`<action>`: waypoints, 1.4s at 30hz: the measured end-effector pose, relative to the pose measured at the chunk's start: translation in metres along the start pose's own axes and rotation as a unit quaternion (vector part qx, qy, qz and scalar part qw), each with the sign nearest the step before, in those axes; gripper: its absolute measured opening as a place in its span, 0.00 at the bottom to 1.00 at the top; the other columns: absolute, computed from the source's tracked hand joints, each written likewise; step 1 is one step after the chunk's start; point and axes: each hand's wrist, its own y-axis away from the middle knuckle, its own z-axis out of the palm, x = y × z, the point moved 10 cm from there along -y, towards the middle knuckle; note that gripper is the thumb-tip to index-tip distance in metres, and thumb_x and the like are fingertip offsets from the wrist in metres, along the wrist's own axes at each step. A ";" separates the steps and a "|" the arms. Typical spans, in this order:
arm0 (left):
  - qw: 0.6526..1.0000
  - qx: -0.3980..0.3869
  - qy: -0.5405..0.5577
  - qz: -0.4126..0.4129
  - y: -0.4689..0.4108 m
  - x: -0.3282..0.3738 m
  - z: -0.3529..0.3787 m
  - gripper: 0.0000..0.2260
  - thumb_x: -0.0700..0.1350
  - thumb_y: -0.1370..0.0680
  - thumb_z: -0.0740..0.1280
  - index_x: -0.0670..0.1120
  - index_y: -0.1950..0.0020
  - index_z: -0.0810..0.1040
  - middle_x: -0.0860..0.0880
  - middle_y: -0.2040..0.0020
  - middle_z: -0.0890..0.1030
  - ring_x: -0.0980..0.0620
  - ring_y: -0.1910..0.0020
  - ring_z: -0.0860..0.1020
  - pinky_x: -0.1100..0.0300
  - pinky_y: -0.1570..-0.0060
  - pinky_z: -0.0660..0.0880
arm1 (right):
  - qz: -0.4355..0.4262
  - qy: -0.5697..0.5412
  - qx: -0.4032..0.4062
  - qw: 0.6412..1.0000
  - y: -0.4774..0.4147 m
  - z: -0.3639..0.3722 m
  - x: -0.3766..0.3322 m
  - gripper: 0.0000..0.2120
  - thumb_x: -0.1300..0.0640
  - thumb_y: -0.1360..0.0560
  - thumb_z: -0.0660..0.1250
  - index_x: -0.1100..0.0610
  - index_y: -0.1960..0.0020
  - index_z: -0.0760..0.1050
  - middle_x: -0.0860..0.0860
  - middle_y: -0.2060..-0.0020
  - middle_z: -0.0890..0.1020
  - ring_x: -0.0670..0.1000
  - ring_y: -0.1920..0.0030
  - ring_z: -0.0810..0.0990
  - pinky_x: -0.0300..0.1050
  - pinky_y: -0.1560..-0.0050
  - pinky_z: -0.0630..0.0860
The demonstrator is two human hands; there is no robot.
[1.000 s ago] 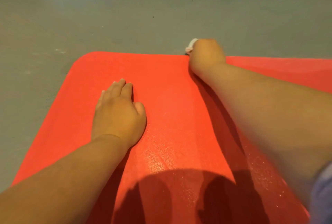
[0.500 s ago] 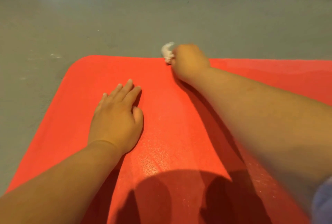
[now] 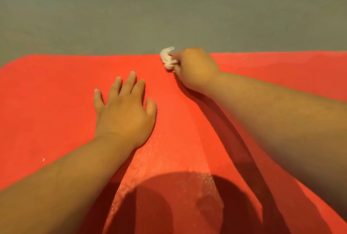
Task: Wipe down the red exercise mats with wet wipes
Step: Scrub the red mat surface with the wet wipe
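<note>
Right hand (image 3: 195, 68), fingers clenched round the balled wet wipe (image 3: 167, 57), has slid left along the far edge of the red mat (image 3: 56, 92) over the last second. Wipe now pokes out left of the fist, upper centre of frame, touching the mat at its far edge. Left hand (image 3: 124, 109) fingers, bunched before, are now splayed flat, holding nothing, pressing the mat centre-left. Damp sheen runs down lower centre. Judgement: far-edge pass is heading leftward; left part of the mat looks dry, still to do. Grey floor (image 3: 169, 8) beyond.
</note>
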 end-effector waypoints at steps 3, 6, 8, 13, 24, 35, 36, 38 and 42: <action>1.000 -0.008 0.011 0.018 0.002 0.004 -0.001 0.25 0.57 0.23 0.49 0.59 0.25 0.60 0.58 0.23 0.56 0.51 0.23 0.52 0.39 0.28 0.47 | 0.102 0.045 0.010 0.994 0.014 -0.028 0.083 0.07 0.63 0.26 0.62 0.59 0.52 0.79 0.62 0.51 0.82 0.63 0.49 0.79 0.49 0.56 0.71; 1.000 -0.011 0.012 0.014 0.000 0.005 0.001 0.24 0.56 0.23 0.50 0.60 0.26 0.59 0.58 0.23 0.57 0.51 0.23 0.53 0.40 0.28 0.46 | 0.229 0.086 -0.003 0.970 0.035 -0.039 0.159 0.09 0.62 0.25 0.62 0.60 0.47 0.78 0.63 0.47 0.80 0.63 0.45 0.78 0.51 0.48 0.73; 1.000 -0.007 0.014 0.014 -0.002 0.004 0.001 0.24 0.56 0.23 0.50 0.60 0.26 0.60 0.58 0.23 0.58 0.51 0.24 0.53 0.39 0.28 0.47 | 0.247 0.049 0.006 0.968 0.030 -0.030 0.158 0.10 0.59 0.23 0.63 0.62 0.46 0.77 0.63 0.46 0.80 0.63 0.44 0.78 0.51 0.47 0.73; 1.000 -0.008 0.011 0.011 -0.001 0.005 -0.001 0.24 0.56 0.23 0.50 0.61 0.26 0.61 0.58 0.23 0.58 0.52 0.24 0.54 0.40 0.27 0.48 | 0.094 -0.069 0.006 0.993 0.009 0.001 0.043 0.09 0.61 0.24 0.60 0.59 0.49 0.79 0.59 0.50 0.83 0.59 0.48 0.79 0.46 0.54 0.69; 1.000 0.000 0.004 0.012 -0.002 0.004 -0.002 0.22 0.55 0.22 0.52 0.61 0.27 0.63 0.58 0.24 0.60 0.52 0.24 0.55 0.41 0.27 0.49 | 0.227 -0.029 0.022 0.973 0.056 -0.037 0.163 0.08 0.67 0.28 0.61 0.58 0.55 0.77 0.60 0.51 0.82 0.61 0.48 0.79 0.45 0.55 0.68; 1.000 -0.011 0.001 0.003 -0.002 0.005 -0.004 0.27 0.57 0.26 0.47 0.60 0.28 0.65 0.57 0.24 0.61 0.51 0.24 0.56 0.41 0.27 0.50 | 0.085 0.011 -0.003 0.996 0.070 -0.022 0.075 0.17 0.46 0.22 0.57 0.57 0.52 0.79 0.60 0.53 0.81 0.61 0.50 0.77 0.47 0.57 0.69; 1.000 -0.011 0.001 0.003 -0.002 0.005 -0.003 0.27 0.57 0.26 0.47 0.60 0.28 0.65 0.57 0.24 0.61 0.51 0.24 0.56 0.41 0.27 0.50 | 0.153 0.030 -0.002 0.988 0.071 -0.031 0.108 0.20 0.44 0.21 0.57 0.59 0.53 0.79 0.62 0.53 0.81 0.62 0.50 0.78 0.47 0.58 0.68; 1.000 -0.009 0.003 0.005 -0.003 0.006 -0.004 0.27 0.57 0.27 0.48 0.60 0.28 0.65 0.57 0.24 0.62 0.51 0.24 0.57 0.41 0.27 0.50 | 0.242 0.046 0.017 0.969 0.075 -0.045 0.148 0.16 0.49 0.21 0.60 0.62 0.52 0.79 0.64 0.52 0.80 0.63 0.50 0.78 0.49 0.56 0.71; 1.000 -0.007 0.008 0.007 -0.002 0.006 -0.006 0.26 0.56 0.26 0.48 0.59 0.29 0.67 0.56 0.25 0.63 0.50 0.25 0.57 0.41 0.28 0.50 | 0.150 -0.046 0.027 0.987 0.081 -0.032 0.081 0.08 0.60 0.26 0.61 0.58 0.51 0.77 0.60 0.52 0.81 0.60 0.48 0.75 0.49 0.53 0.69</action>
